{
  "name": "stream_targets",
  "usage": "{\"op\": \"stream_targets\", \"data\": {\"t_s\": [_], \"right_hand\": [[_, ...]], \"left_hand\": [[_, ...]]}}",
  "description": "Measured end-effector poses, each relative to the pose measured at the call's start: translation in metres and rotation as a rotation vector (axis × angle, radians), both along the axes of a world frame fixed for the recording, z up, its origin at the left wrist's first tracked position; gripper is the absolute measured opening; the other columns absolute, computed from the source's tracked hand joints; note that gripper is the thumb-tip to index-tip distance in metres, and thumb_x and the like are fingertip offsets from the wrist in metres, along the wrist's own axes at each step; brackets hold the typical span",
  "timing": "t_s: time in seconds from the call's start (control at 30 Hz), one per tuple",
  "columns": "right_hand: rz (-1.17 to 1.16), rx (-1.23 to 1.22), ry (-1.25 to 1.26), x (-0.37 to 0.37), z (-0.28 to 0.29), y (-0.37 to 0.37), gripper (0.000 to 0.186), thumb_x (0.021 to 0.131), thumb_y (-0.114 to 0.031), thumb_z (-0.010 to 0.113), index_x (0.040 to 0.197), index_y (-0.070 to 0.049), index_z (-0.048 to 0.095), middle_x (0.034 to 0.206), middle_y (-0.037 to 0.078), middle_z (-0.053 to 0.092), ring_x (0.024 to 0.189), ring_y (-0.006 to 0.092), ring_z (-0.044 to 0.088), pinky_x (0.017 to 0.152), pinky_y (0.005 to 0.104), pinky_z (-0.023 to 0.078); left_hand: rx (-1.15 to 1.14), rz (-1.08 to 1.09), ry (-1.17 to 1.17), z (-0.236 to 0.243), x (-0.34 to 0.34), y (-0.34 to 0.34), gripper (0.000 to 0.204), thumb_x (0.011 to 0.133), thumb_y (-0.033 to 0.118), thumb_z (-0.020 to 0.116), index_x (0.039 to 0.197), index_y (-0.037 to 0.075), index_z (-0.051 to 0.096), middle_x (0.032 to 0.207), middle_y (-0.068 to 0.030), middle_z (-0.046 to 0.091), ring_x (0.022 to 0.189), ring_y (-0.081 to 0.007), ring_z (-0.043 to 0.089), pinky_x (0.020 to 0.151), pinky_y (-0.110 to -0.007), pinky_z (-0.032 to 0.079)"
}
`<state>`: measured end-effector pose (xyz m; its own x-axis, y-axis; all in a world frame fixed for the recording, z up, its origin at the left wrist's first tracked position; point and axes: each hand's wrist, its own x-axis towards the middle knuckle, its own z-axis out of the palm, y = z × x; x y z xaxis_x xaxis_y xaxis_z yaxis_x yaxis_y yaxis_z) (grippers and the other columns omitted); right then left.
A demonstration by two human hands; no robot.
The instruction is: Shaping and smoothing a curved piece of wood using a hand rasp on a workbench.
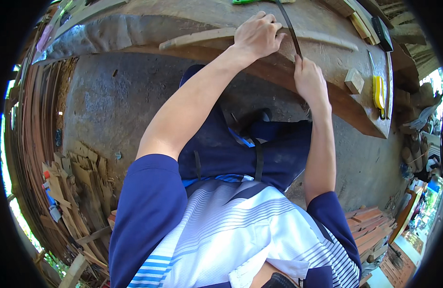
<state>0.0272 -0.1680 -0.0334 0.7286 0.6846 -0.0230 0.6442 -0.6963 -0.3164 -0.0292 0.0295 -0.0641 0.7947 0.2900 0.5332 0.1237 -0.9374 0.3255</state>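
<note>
A long, pale curved wooden strip (202,36) lies across the workbench (322,55). My left hand (259,36) is bent over the middle of this strip, its fingers curled and its thumb to the right. Closed in my right hand (311,79) is the near end of a long, thin, dark blade-like tool (289,25). It crosses over the strip just right of my left hand and runs out of view at the top. Whether its edge is toothed or rough cannot be made out. Part of a green object (244,1) shows at the upper edge.
On the bench's right side are a small wood block (354,81), a yellow-handled tool (378,91), a black box-shaped object (382,34) and wood pieces (360,26). Scrap wood (82,182) is piled at left, and stacked boards (370,228) lie at lower right.
</note>
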Motion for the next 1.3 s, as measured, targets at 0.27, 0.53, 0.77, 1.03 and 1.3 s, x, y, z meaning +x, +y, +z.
{"op": "stream_targets", "data": {"t_s": [0.27,0.53,0.77,1.03,1.3], "right_hand": [[-0.197,-0.032,0.148,-0.058,0.023,-0.065,0.048,0.112,-0.038,0.038,0.105,-0.002,0.068,0.1,0.03,0.072,0.097,0.0518,0.067,0.089,0.061,0.053],[-0.018,-0.071,0.013,-0.041,0.01,-0.011,0.047,0.112,-0.038,0.039,0.107,-0.002,0.069,0.099,0.033,0.071,0.098,0.052,0.068,0.087,0.06,0.054],[0.037,0.068,-0.022,-0.039,0.012,-0.038,0.04,0.111,-0.031,0.041,0.113,-0.005,0.07,0.098,0.031,0.072,0.095,0.051,0.068,0.085,0.0599,0.055],[-0.018,-0.018,0.029,-0.055,0.003,-0.034,0.039,0.111,-0.037,0.044,0.109,-0.005,0.067,0.095,0.031,0.072,0.095,0.0525,0.068,0.085,0.0601,0.055],[0.05,-0.012,-0.049,-0.011,0.011,0.02,0.05,0.112,-0.038,0.039,0.1,-0.001,0.072,0.099,0.031,0.073,0.096,0.0514,0.069,0.089,0.0603,0.054]], "left_hand": [[0.092,-0.011,-0.037,0.005,-0.002,0.003,0.031,0.095,0.033,0.071,0.113,0.009,0.079,0.116,-0.0061,0.073,0.115,-0.0269,0.065,0.1,-0.039,0.055],[0.025,0.047,-0.044,-0.003,-0.017,0.018,0.029,0.096,0.033,0.069,0.104,0.008,0.08,0.112,-0.0095,0.075,0.114,-0.0268,0.066,0.101,-0.04,0.055],[0.118,0.0,-0.084,0.007,-0.004,0.009,0.025,0.094,0.029,0.071,0.104,0.008,0.08,0.113,-0.0069,0.074,0.113,-0.0276,0.067,0.098,-0.039,0.057],[0.146,0.089,-0.111,0.007,-0.016,0.026,0.027,0.093,0.032,0.072,0.106,0.01,0.08,0.111,-0.0065,0.076,0.109,-0.0288,0.068,0.098,-0.04,0.056],[0.068,0.057,-0.074,-0.003,-0.007,0.029,0.03,0.093,0.036,0.071,0.109,0.012,0.08,0.113,-0.0047,0.074,0.109,-0.0279,0.068,0.095,-0.041,0.057]]}}
